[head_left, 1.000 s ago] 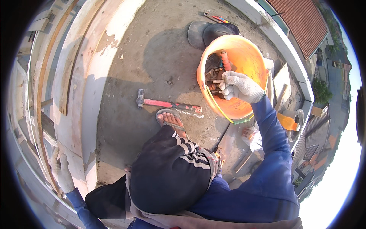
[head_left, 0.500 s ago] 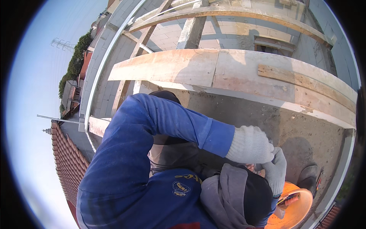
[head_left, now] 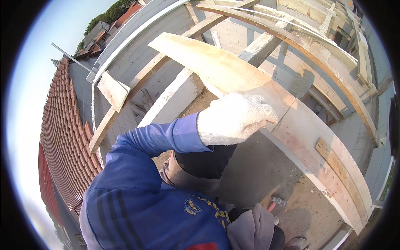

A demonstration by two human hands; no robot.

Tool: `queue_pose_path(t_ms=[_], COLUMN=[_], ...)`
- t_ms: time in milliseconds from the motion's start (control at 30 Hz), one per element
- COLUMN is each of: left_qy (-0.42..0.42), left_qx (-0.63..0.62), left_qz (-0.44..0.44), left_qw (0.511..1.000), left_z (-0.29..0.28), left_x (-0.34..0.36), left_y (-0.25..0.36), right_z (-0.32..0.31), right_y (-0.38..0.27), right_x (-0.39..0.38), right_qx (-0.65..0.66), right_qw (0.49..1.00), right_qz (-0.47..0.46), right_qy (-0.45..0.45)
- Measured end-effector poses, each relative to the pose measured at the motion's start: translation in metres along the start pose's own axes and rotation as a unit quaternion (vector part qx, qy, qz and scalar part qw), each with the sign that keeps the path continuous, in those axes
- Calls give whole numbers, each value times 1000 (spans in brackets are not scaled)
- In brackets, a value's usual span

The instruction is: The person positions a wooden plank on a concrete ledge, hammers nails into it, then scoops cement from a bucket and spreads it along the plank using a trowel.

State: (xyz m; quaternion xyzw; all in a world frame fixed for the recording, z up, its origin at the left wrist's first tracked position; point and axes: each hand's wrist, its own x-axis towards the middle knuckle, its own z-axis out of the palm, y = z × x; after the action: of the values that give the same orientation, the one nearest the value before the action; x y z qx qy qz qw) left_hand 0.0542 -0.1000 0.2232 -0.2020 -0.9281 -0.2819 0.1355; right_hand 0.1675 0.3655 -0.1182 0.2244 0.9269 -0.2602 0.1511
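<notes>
My left hand, in a white knitted glove and blue sleeve, is raised over the pale wooden board. Its fingers are curled together; whatever they may hold is hidden or too small to make out. Whether the glove touches the board I cannot tell. A straight seam crosses the board just past the fingertips. My right hand is out of the picture. On the grey concrete surface below lies a small tool with a red part and a pale head, its kind unclear.
A narrow wooden strip lies on the board's right part. Timber beams and a concrete beam span the block-walled drop beyond. My bent knee is under my left arm. Red roof tiles slope away at the left.
My left hand has gone from beside my right hand up and leftward over the board. My right hand and the orange container have left the picture as the view turned.
</notes>
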Motion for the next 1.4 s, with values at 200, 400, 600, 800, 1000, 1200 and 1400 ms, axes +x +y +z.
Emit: queue_pose_path(t_ms=[200,400,600,800,1000,1200,1400], left_qy=[222,340,394,463,485,386,423], left_qx=[-227,-242,-196,-115,-162,-423,-624], left_qz=[-408,-456,-441,-475,-451,-363,-497], left_qw=[856,786,782,739,731,735,430], left_z=[-80,-84,-81,-70,-76,25,44], left_x=[-112,-192,-205,-236,-243,-222,-193], left_y=[-155,-269,-339,-394,-378,-308,-296], right_z=[13,-3,-21,-43,-66,-97,-123], right_y=[-52,-123,-190,-248,-297,-347,-426], right_x=[14,25,24,13,-1,-21,-40], right_qx=[-42,-66,-92,-120,-142,-139,-74], right_qw=[998,994,990,984,979,973,975], right_qz=[-37,-58,-76,-77,-66,-57,-128], right_qy=[30,66,79,105,128,175,165])
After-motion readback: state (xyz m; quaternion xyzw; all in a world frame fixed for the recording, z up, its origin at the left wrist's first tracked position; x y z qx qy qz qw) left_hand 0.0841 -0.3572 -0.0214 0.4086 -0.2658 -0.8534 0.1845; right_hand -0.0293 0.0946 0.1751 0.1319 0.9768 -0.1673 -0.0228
